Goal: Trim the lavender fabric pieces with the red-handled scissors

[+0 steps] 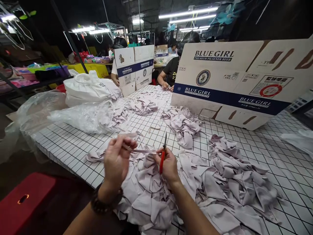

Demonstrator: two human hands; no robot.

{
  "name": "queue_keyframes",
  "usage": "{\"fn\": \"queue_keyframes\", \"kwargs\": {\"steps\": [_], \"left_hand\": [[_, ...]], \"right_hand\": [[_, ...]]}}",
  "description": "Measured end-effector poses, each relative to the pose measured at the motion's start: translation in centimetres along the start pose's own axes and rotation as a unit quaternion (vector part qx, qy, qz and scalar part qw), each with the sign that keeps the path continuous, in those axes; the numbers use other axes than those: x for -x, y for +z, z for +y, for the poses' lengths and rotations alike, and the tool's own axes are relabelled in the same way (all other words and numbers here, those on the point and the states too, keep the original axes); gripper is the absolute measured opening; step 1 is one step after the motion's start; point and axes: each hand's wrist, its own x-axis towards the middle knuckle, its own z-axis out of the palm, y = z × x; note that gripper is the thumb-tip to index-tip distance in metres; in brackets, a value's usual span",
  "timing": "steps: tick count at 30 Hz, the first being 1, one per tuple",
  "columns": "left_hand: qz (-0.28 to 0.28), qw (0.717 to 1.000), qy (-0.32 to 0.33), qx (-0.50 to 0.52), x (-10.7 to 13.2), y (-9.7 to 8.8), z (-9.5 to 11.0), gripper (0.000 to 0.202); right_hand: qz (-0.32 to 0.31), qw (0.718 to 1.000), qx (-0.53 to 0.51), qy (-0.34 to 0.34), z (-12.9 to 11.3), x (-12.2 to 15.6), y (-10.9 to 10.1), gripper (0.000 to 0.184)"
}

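My left hand (117, 160) is closed in a pinch on a narrow strip of pale lilac fabric (144, 151) that stretches across to my right hand. My right hand (168, 166) grips red-handled snips (163, 153), blades pointing up, and also holds the strip's other end. Both hands hover over a heap of pale lilac fabric pieces (151, 192) at the near edge of a white grid-patterned table (281, 153).
More fabric piles (182, 124) lie across the table. A large Blue Girl cardboard box (234, 81) stands at the right, a smaller one (133, 68) farther back. Clear plastic bags (80, 114) and white bundles sit left. Other people work behind the boxes. A red stool (24, 199) is at lower left.
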Motion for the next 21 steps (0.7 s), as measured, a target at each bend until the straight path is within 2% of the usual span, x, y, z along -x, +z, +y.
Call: {"fn": "queue_keyframes", "kwargs": {"steps": [1, 2, 4, 5, 6, 7, 10, 12, 15, 18, 21], "left_hand": [[0.017, 0.996, 0.005, -0.091, 0.4, -2.3, 0.1, 0.024], [0.038, 0.978, -0.003, -0.206, 0.8, -4.5, 0.1, 0.029], [0.094, 0.904, 0.012, -0.418, 1.9, -7.6, -0.3, 0.044], [0.102, 0.868, 0.026, -0.485, 2.5, -8.2, -0.6, 0.052], [0.089, 0.846, 0.04, -0.524, 3.1, -8.3, -0.9, 0.056], [0.05, 0.839, 0.049, -0.54, 3.6, -7.9, -1.3, 0.054], [-0.139, 0.84, 0.039, -0.523, 4.1, -4.9, -2.3, 0.036], [-0.221, 0.833, 0.009, -0.507, 3.7, -3.0, -2.9, 0.025], [-0.277, 0.844, -0.073, -0.453, 2.7, -1.5, -4.2, 0.023], [-0.325, 0.872, -0.137, -0.339, 2.3, -1.0, -5.6, 0.031], [-0.306, 0.902, -0.214, -0.215, 2.9, -0.1, -6.4, 0.039]], "right_hand": [[-0.012, 1.0, 0.018, -0.01, -0.3, 0.0, -0.6, 0.023], [-0.027, 0.999, 0.036, -0.021, -0.6, 0.1, -1.2, 0.02], [-0.067, 0.994, 0.071, -0.043, -1.3, 0.2, -2.0, 0.015], [-0.087, 0.991, 0.087, -0.055, -1.6, 0.3, -2.2, 0.014], [-0.105, 0.987, 0.103, -0.067, -1.8, 0.3, -2.4, 0.012], [-0.121, 0.983, 0.118, -0.078, -2.0, 0.3, -2.4, 0.011], [-0.156, 0.969, 0.158, -0.105, -2.4, 0.3, -2.4, 0.008], [-0.17, 0.962, 0.181, -0.118, -2.7, 0.3, -2.6, 0.007], [-0.174, 0.953, 0.211, -0.129, -3.2, 0.5, -3.2, 0.006], [-0.167, 0.948, 0.238, -0.126, -3.8, 0.5, -4.0, 0.007], [-0.146, 0.946, 0.264, -0.114, -4.8, 0.5, -4.8, 0.008]]}}
